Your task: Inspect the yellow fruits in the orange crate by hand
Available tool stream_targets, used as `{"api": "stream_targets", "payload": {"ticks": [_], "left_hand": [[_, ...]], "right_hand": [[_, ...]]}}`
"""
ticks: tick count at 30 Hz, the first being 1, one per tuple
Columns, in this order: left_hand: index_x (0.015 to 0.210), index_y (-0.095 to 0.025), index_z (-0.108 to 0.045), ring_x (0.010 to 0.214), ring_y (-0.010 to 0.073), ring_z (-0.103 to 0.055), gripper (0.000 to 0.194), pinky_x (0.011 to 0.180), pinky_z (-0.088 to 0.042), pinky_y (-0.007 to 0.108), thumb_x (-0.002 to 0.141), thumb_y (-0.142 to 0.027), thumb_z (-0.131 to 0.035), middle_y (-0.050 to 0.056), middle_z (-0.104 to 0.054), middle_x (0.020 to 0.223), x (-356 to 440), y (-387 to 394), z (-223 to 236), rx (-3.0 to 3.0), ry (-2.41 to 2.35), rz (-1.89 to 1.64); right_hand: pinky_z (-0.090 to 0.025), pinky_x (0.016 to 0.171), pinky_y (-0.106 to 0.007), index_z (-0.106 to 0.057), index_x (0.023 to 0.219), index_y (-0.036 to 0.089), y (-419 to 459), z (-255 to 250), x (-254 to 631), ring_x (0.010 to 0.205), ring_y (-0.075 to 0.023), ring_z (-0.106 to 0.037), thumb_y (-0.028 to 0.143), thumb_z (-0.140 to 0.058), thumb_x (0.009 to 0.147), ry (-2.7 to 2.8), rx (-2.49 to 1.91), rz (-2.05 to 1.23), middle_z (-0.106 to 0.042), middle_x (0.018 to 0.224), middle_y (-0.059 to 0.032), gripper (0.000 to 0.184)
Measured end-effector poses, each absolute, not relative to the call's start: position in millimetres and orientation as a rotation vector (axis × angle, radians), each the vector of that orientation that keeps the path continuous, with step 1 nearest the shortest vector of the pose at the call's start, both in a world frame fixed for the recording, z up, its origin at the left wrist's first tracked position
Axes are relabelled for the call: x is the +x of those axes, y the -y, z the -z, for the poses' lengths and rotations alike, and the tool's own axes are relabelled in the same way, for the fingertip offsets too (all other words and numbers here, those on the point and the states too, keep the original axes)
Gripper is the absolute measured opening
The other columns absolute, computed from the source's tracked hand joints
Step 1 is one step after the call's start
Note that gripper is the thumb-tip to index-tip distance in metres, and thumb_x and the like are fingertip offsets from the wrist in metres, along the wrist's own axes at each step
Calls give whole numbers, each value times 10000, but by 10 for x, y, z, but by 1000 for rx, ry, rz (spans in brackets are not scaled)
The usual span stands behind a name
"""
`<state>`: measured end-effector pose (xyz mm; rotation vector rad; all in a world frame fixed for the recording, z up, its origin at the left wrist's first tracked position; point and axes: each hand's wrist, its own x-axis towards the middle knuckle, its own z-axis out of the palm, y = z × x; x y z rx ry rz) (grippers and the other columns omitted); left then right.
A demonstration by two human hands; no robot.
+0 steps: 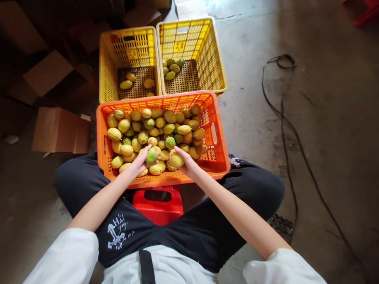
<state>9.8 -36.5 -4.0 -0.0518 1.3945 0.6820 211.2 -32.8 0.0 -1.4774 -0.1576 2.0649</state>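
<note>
My left hand [141,163] is closed round a green lemon [152,156], its fingers curled beneath the fruit. Close beside it, my right hand [188,163] grips a yellow lemon [176,159] between thumb and fingers. Both hands are over the near half of an orange plastic crate [220,149]. Many more lemons lie in that crate, mostly yellow with some green ones; a bumpy green lemon [170,142] rests just beyond the hands. The undersides of the two held fruits are hidden by my fingers.
Behind stand two yellow crates: the left one [105,68] holds several yellow lemons, the right one [215,56] a cluster of green ones. A red plastic stool [157,211] is under the orange crate's near edge. Cardboard boxes [61,131] lie left; a black cable [297,137] runs across the floor.
</note>
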Motion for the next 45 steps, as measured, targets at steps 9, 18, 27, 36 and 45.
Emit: {"api": "stream_targets", "payload": {"ticks": [9,18,27,36,45], "left_hand": [[907,-196,-716,842,202,-782,99,827,-687,326,934,-224,-807,63,-795,904,100,370,-61,-11,-1257,-847],[922,-214,-663,635,115,-657,118,713,-639,229,971,-299,-729,-35,-658,756,115,346,-89,-51,-1311,-868],[1010,-193,-693,692,162,-728,221,683,-655,262,1097,-258,-501,45,-731,819,124,323,-26,-58,-1308,-834],[946,-156,-700,659,144,-728,125,660,-658,247,1036,-240,-722,46,-745,822,117,343,2,-84,-1242,-883],[860,-199,-739,990,255,-791,152,950,-678,402,833,-198,-889,80,-787,963,101,410,86,76,-1230,-917]], "right_hand": [[-693,808,-410,-657,896,251,272,-17,2133,894,-284,-810,358,-730,902,118,-1445,-1984,-785,808,-51,130],[-616,679,-286,-728,878,212,278,-36,2116,840,-246,-789,345,-499,1012,89,-1495,-2037,-820,832,-93,297],[-682,750,-339,-744,929,223,281,1,2135,792,-243,-789,353,-586,1032,40,-1471,-1972,-756,738,-40,229],[-724,707,-360,-648,958,238,302,-27,2151,737,-222,-789,392,-880,914,-14,-1433,-2019,-777,802,-19,282],[-686,662,-312,-676,932,242,335,-72,2111,759,-209,-792,262,-843,828,87,-1426,-1989,-788,848,0,198]]}}
